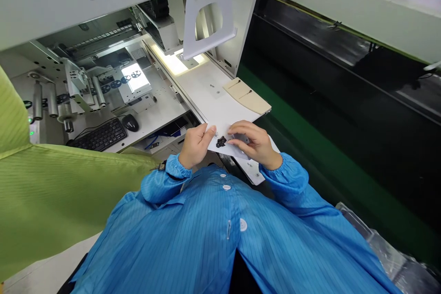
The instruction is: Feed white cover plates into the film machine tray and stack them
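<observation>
Between my hands is a white sheet [229,149] with a small heap of black pieces [221,142] lying on it. My left hand [196,144] pinches the sheet's left edge between thumb and fingers. Over the right part of the sheet, my right hand [254,142] has its thumb and index finger near each other, beside the black pieces. Whatever may be between those fingertips is too small to make out. Below the sheet and beyond it runs a long white work surface [203,96].
A beige plate [247,95] lies on the white surface. Overhead hangs a white bracket [210,46]. To the left are a keyboard [99,137], a mouse [130,122] and a reel-fed mechanism [82,83]. A person's yellow-green sleeve [69,188] is close on the left.
</observation>
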`<state>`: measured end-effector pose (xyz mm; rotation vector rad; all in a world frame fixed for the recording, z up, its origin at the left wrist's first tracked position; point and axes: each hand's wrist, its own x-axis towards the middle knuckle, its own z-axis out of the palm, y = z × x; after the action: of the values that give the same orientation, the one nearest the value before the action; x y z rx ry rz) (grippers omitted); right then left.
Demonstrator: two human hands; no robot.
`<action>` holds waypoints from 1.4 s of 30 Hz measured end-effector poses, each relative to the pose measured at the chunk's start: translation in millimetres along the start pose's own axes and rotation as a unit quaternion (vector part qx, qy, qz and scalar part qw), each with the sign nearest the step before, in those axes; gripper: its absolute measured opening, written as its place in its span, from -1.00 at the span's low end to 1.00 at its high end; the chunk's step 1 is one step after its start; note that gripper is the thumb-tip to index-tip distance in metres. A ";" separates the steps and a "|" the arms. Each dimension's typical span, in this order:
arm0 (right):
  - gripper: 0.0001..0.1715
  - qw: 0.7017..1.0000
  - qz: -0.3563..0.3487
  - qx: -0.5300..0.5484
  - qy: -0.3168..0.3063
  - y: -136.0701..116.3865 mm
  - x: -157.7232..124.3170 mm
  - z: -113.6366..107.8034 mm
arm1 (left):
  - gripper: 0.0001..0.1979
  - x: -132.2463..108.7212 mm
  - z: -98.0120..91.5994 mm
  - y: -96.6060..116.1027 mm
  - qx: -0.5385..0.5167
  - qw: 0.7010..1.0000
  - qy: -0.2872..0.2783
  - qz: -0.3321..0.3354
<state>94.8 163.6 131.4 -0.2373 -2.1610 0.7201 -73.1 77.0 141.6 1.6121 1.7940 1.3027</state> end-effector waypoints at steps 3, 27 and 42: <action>-0.85 1.000 -0.015 -0.016 -0.014 1.6 3.2 -1.8 | -0.55 -1.3 0.0 1.0 0.006 1.000 -0.002 0.005; -0.82 0.994 -0.046 -0.101 -0.026 -3.8 -4.9 16.7 | -0.63 -1.5 6.6 -1.1 0.034 0.999 0.022 -0.028; -0.90 0.996 0.010 -0.063 0.061 -3.2 0.4 12.0 | -0.64 -5.4 7.7 1.9 0.027 0.999 0.045 -0.015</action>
<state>85.5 156.1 127.6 -0.3597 -2.0917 0.5649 -64.6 74.7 137.9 1.5722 1.9148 1.3429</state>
